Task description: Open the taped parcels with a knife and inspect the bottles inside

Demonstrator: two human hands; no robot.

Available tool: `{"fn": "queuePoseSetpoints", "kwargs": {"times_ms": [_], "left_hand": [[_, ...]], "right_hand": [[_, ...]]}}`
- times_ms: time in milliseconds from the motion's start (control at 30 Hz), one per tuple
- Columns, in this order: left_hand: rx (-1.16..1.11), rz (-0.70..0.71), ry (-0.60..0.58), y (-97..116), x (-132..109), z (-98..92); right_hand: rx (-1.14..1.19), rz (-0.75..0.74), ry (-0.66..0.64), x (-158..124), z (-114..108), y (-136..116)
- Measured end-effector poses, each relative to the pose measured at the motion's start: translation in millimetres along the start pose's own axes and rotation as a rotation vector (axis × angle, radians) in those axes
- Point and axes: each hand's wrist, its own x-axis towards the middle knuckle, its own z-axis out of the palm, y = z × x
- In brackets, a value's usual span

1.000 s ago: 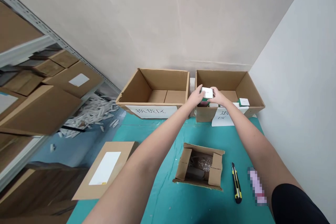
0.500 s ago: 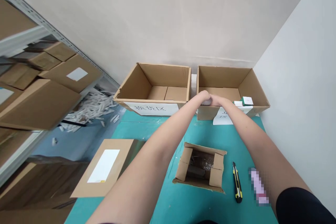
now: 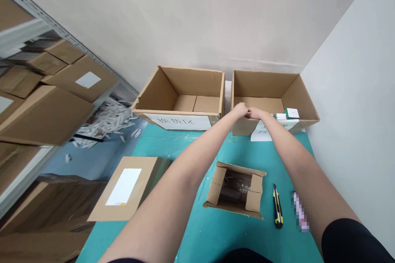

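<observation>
My left hand and my right hand meet over the near rim of the right-hand open carton. Both are closed, fingers curled down and in. Whatever lies between or under them is hidden from this angle. To the right of my right wrist, small white-and-green boxes show at the carton's near side, above a handwritten paper sign. Closer to me stands a smaller opened carton with its flaps spread and clear plastic wrapping inside.
Another large open carton with a handwritten label stands at the left. A closed carton with a white label lies front left. A yellow-black box cutter and a blurred-out pink item rest on the green table. Shelves with cartons flank the left.
A pale object visible beneath my left hand earlier is out of sight now. Both hands stay at the right carton's near rim. The camera view has shifted slightly.
</observation>
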Motion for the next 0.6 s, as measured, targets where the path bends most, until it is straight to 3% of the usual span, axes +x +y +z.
{"fn": "queuePoseSetpoints", "kwargs": {"times_ms": [67, 167, 233, 333, 467, 600], "left_hand": [[-0.039, 0.001, 0.025, -1, -12, -6.0], [-0.239, 0.114, 0.092, -4, -46, -15.6], [-0.368, 0.164, 0.111, -9, -79, -22.2], [-0.507, 0.179, 0.099, -19, -140, -30.9], [-0.585, 0.08, 0.142, -43, -219, -32.9], [-0.607, -0.09, 0.182, -80, -279, -19.6]], "right_hand": [[0.007, 0.016, 0.056, -9, -4, -2], [0.056, -0.069, 0.31, -37, -6, -9], [0.1, -0.152, 0.488, -67, -4, -17], [0.21, -0.218, 0.598, -123, 5, -31], [0.43, -0.217, 0.699, -206, 34, -42], [0.721, -0.048, 0.757, -276, 87, -36]]}}
